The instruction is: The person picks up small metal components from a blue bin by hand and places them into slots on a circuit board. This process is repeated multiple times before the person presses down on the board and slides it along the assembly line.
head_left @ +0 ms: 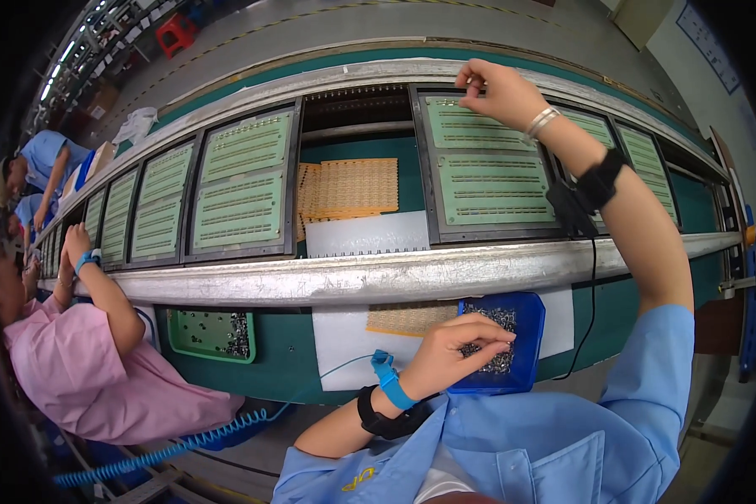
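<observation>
1. Right hand (pixel 497 91): raised over the far edge of a green slotted board (pixel 494 126). Fingers curled, tips drawn in near the thumb, gap narrow; cannot tell whether a part sits between them.
2. Left hand (pixel 455 349): low, above a blue plastic bin (pixel 531 332). Thumb and fingers nearly together, pointing right; cannot tell if anything is pinched.
3. Bin: smooth, straight-walled, rounded corners; holds a loose heap of small shiny metal parts (pixel 502 317), too fine to make out singly.
4. Board: flat, matte, pale green, crossed by straight dark rows; lies in the upper half of a dark rectangular frame (pixel 489 236), a second green board (pixel 496 189) just nearer the body.
5. Axis: the board's long side and its rows run left to right, roughly along the rails; its short side points away from the person.
6. Near rail (pixel 311 281): silvery metal, scuffed, bowed by the lens.
7. Left of the frame, in the opening: tan perforated panels (pixel 353 185), knobbly, beside a smooth white sheet (pixel 370 228).
8. Green desk (pixel 287 365) beneath; a green tray (pixel 212 359) there holds dark and shiny bits.
</observation>
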`<state>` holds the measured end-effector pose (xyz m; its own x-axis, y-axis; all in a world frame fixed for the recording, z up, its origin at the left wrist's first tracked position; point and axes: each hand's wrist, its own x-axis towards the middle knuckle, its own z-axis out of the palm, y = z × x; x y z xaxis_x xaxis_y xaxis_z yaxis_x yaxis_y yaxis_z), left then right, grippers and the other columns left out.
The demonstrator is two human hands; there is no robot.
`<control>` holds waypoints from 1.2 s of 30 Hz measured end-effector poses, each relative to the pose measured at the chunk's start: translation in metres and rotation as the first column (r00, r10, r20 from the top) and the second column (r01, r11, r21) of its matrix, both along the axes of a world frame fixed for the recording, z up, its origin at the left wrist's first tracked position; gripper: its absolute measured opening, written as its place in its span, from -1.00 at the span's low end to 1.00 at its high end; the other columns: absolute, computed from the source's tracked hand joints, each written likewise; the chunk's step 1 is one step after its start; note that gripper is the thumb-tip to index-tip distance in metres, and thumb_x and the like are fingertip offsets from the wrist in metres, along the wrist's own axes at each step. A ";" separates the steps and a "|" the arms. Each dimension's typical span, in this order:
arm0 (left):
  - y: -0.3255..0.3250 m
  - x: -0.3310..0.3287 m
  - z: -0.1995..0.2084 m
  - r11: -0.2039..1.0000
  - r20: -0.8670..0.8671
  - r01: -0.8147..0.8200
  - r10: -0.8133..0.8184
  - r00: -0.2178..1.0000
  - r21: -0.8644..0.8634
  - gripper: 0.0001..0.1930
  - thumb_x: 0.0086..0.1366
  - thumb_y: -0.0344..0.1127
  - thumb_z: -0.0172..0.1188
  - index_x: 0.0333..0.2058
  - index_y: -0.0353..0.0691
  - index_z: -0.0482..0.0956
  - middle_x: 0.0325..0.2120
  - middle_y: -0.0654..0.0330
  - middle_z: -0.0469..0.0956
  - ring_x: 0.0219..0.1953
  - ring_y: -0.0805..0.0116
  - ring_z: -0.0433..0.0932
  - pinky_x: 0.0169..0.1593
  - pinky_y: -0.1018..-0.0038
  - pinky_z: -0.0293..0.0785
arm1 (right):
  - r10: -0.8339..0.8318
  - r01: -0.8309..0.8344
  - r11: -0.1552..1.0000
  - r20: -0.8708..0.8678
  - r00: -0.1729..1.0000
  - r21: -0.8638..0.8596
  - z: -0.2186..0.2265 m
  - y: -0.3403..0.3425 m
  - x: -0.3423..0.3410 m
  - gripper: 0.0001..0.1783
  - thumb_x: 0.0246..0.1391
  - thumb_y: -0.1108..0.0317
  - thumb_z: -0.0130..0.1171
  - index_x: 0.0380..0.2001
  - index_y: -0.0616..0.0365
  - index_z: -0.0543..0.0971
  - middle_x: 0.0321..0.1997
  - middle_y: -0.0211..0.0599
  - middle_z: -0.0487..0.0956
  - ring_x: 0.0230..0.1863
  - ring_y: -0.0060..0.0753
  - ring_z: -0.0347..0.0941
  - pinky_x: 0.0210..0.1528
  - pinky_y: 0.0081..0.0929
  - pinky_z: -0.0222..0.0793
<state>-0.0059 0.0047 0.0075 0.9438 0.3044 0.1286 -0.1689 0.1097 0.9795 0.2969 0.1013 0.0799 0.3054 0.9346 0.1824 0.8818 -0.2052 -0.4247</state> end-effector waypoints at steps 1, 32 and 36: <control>0.001 -0.002 -0.001 0.996 -0.011 -0.010 0.009 1.000 -0.084 -0.80 0.10 -0.60 0.14 -0.25 -0.32 0.54 -0.34 0.15 0.52 -0.27 0.38 0.54 -0.20 0.55 0.50 | 0.114 -0.113 0.992 -0.025 0.993 0.058 0.007 -0.006 -0.009 -0.88 -0.09 0.35 0.19 -0.45 0.12 0.52 -0.49 -0.43 0.51 -0.46 -0.56 0.40 -0.40 -0.60 0.32; -0.016 0.031 -0.013 0.221 -0.217 0.186 0.127 0.968 0.957 -0.90 -0.03 -0.36 0.05 -0.47 -0.18 0.46 -0.51 0.18 0.40 -0.39 0.29 0.43 -0.29 0.44 0.32 | 0.017 -0.013 0.999 0.092 0.996 -0.037 -0.008 0.003 0.002 -0.85 -0.10 0.24 0.07 -0.48 0.05 0.52 -0.53 -0.40 0.52 -0.43 -0.35 0.46 -0.36 -0.42 0.38; -0.015 0.024 -0.012 0.277 -0.222 0.184 0.112 0.969 0.943 -0.91 -0.04 -0.39 0.03 -0.50 -0.16 0.47 -0.48 0.20 0.40 -0.36 0.31 0.43 -0.29 0.45 0.30 | -0.007 0.012 0.998 0.081 0.997 -0.057 -0.016 0.010 -0.004 -0.84 -0.08 0.22 0.06 -0.47 0.02 0.53 -0.52 -0.42 0.53 -0.43 -0.35 0.46 -0.36 -0.42 0.38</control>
<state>0.0180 -0.0099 -0.0048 0.9916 0.0677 0.1098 0.0205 -0.9231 0.3840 0.2927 0.1115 0.0637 0.3004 0.9415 0.1530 0.9108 -0.2355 -0.3392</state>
